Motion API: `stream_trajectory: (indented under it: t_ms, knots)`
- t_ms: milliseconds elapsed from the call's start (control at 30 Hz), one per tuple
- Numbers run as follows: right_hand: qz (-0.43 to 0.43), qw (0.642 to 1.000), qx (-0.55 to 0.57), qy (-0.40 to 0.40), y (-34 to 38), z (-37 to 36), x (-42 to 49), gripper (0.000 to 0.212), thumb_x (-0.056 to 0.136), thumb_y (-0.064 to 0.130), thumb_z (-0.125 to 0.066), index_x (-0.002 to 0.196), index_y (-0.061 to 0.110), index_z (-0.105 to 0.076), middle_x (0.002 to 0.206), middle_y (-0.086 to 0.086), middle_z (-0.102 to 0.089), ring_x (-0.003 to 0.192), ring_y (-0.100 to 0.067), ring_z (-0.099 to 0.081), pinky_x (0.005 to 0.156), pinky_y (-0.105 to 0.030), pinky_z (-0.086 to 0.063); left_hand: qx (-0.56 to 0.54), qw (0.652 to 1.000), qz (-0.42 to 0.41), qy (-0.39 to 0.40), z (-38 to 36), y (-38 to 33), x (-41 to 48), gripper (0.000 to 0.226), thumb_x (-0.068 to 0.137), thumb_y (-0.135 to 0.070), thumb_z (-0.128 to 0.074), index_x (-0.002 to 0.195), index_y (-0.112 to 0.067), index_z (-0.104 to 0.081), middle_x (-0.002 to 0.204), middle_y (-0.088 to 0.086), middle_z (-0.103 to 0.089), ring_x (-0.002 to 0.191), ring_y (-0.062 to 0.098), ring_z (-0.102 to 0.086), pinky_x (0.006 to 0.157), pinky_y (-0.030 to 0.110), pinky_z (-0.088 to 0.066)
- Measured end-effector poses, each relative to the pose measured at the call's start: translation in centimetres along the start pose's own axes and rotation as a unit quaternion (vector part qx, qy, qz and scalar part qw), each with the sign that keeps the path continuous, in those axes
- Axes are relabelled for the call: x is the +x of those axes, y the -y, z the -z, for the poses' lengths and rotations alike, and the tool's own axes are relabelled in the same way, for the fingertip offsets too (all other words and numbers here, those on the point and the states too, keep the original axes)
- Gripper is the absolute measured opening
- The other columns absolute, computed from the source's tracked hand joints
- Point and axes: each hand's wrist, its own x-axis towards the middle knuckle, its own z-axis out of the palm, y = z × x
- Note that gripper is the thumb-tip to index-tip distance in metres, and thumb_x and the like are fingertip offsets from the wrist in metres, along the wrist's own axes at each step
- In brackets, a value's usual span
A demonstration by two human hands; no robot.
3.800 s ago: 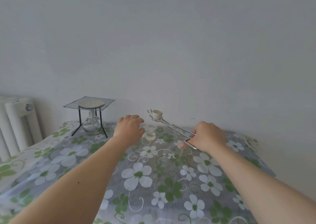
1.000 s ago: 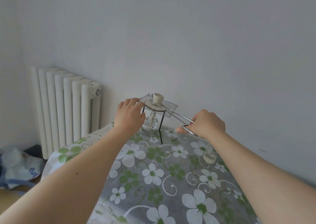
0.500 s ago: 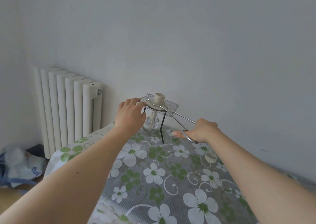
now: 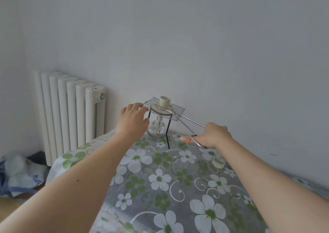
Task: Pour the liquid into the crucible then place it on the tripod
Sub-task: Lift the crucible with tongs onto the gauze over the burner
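A small white crucible (image 4: 164, 101) stands upright on the wire gauze (image 4: 178, 112) of a black tripod (image 4: 167, 134). Metal tongs (image 4: 190, 124) reach from my right hand (image 4: 211, 134) up to the gauze, their jaws spread apart around the crucible's base. My right hand grips the tong handles. My left hand (image 4: 132, 121) rests its fingertips on the left corner of the gauze. A glass spirit lamp (image 4: 156, 132) sits under the tripod. A small glass beaker (image 4: 218, 160) with a little liquid stands just under my right wrist, partly hidden.
The flowered cloth (image 4: 160, 179) covers the table, which ends at the wall behind the tripod. A white radiator (image 4: 71, 115) stands to the left. Blue and white bags (image 4: 19, 175) lie on the floor at the lower left.
The crucible went from being carried in the tongs to standing on the gauze. The tong jaws have spread apart and my right hand has lowered. My left hand stays at the gauze corner.
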Motion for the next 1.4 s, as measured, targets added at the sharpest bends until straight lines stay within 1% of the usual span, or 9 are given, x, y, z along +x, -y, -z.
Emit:
stream_trajectory:
  t_ms: [200,367,633,700,800,1000,1200,1300,1400]
  knots:
    - [-0.002,1.0,0.004,-0.01,0.1,0.4,-0.4,0.077,0.05,0.089,-0.06,0.07,0.017,-0.041,0.071,0.003,-0.043,0.122,-0.032,-0.043,0.086,-0.036,-0.043,0.002,1.0,0.002,-0.001,0.2,0.0,-0.1,0.039,0.09,-0.026,-0.051,0.128,-0.02,-0.054,0.14,0.001,-0.049,0.13,0.024,-0.04,0.109,0.04,-0.028]
    - [-0.003,1.0,-0.003,-0.021,0.3,0.8,-0.5,0.083,0.052,0.088,-0.059,0.088,0.014,-0.048,0.074,0.003,-0.044,0.12,-0.031,-0.043,0.083,-0.036,-0.04,0.001,1.0,0.002,-0.005,0.5,0.0,-0.3,0.039,0.09,-0.026,-0.051,0.128,-0.018,-0.053,0.138,0.001,-0.05,0.129,0.024,-0.042,0.108,0.039,-0.03]
    - [-0.012,0.999,-0.002,-0.034,0.4,1.1,-0.5,0.085,0.053,0.087,-0.06,0.097,0.015,-0.049,0.103,-0.005,-0.058,0.123,-0.032,-0.042,0.087,-0.037,-0.04,-0.001,1.0,0.004,-0.004,0.5,0.2,-0.3,0.041,0.09,-0.026,-0.052,0.13,-0.018,-0.052,0.138,0.002,-0.051,0.128,0.025,-0.042,0.108,0.04,-0.031]
    - [-0.013,0.999,0.002,-0.036,0.4,1.2,-0.4,0.088,0.052,0.087,-0.061,0.101,0.014,-0.05,0.103,-0.005,-0.057,0.124,-0.032,-0.041,0.085,-0.037,-0.039,-0.001,1.0,0.002,-0.001,0.4,0.2,-0.3,0.042,0.09,-0.026,-0.051,0.131,-0.017,-0.051,0.138,0.002,-0.05,0.129,0.025,-0.042,0.108,0.039,-0.03]
    - [-0.013,0.999,0.001,-0.044,0.5,1.3,-0.4,0.095,0.051,0.087,-0.061,0.11,0.013,-0.053,0.116,-0.007,-0.061,0.124,-0.032,-0.042,0.09,-0.038,-0.041,0.001,1.0,0.002,0.001,0.3,0.2,-0.3,0.043,0.09,-0.026,-0.051,0.132,-0.018,-0.049,0.139,0.002,-0.049,0.13,0.025,-0.041,0.108,0.039,-0.029]
    - [-0.005,0.998,-0.002,-0.064,0.6,1.5,-0.2,0.101,0.051,0.088,-0.059,0.12,0.015,-0.048,0.125,-0.005,-0.058,0.125,-0.033,-0.041,0.09,-0.039,-0.041,-0.008,1.0,0.005,-0.012,0.3,0.2,-0.4,0.041,0.088,-0.024,-0.053,0.129,-0.017,-0.051,0.144,0.005,-0.044,0.133,0.026,-0.037,0.11,0.041,-0.029]
    - [0.002,0.994,0.023,-0.103,0.4,2.4,-0.4,0.11,0.057,0.083,-0.063,0.145,0.024,-0.033,0.144,-0.002,-0.048,0.133,-0.033,-0.036,0.1,-0.039,-0.037,-0.011,1.0,0.001,-0.027,0.6,0.2,-0.5,0.045,0.088,-0.023,-0.054,0.132,-0.016,-0.048,0.148,0.006,-0.038,0.137,0.026,-0.032,0.112,0.041,-0.027]
    - [-0.007,0.989,0.051,-0.136,0.0,2.7,-0.7,0.1,0.056,0.081,-0.065,0.136,0.025,-0.046,0.135,-0.002,-0.056,0.128,-0.032,-0.043,0.096,-0.038,-0.04,-0.009,1.0,-0.006,-0.028,0.9,-0.3,-0.5,0.046,0.089,-0.024,-0.053,0.134,-0.017,-0.046,0.148,0.006,-0.037,0.137,0.026,-0.032,0.112,0.041,-0.027]
    - [-0.016,0.979,0.116,-0.166,-0.9,3.0,-1.1,0.077,0.051,0.079,-0.071,0.1,0.021,-0.063,0.099,-0.003,-0.069,0.103,-0.028,-0.06,0.072,-0.032,-0.046,-0.013,0.999,-0.017,-0.026,1.2,-1.4,-0.4,0.049,0.089,-0.024,-0.052,0.137,-0.019,-0.042,0.148,0.005,-0.038,0.137,0.026,-0.032,0.113,0.042,-0.027]
